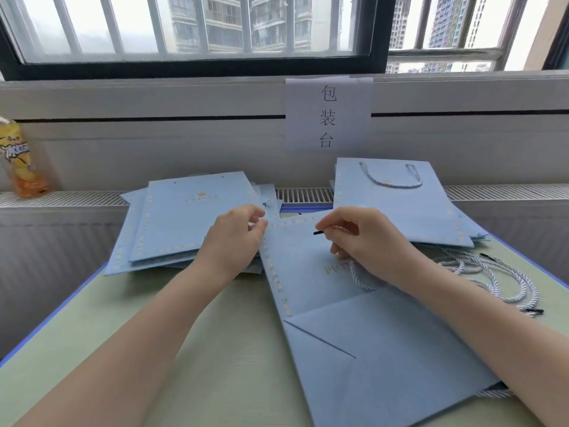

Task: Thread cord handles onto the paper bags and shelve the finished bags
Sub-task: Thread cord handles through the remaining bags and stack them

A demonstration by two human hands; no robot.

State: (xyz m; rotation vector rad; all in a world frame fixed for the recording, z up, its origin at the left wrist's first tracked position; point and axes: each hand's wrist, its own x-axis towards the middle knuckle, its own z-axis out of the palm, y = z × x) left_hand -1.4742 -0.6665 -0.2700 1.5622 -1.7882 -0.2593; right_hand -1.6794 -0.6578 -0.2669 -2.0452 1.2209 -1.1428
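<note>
Matt pale-blue paper bag (354, 334) (gold foil print), twisted white cord (358, 274), smooth laminate table (184, 349).

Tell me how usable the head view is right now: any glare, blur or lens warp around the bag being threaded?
Head view: soft, even daylight from the window, no hard shadows or glare on the bag; the sky is blown out white. Wide-angle warp bends the table edge and window frame. The cord tip in the right hand reads sharp; the bottle at far left is smeared.
</note>
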